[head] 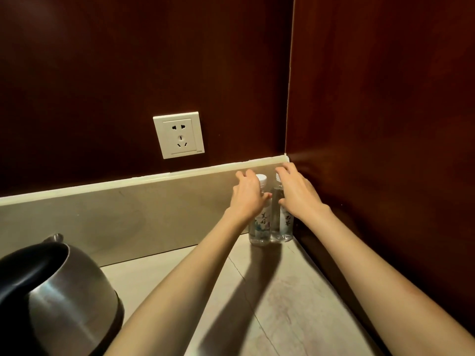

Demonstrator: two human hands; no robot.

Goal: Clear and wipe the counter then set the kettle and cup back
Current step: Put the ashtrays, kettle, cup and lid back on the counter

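1. Left hand [248, 195] curls round the neck of a clear plastic water bottle with white cap [259, 228]; right hand [295, 192] lies over its twin bottle [282, 224], grip hidden.
2. Both bottles stand touching in the corner of the pale stone counter [295, 291], likely being cleared for wiping.
3. Steel kettle with black handle [59, 294] sits well apart, left; no cup visible.

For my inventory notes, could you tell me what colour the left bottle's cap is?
White; the left bottle's cap shows best in the head view, beside the left hand.
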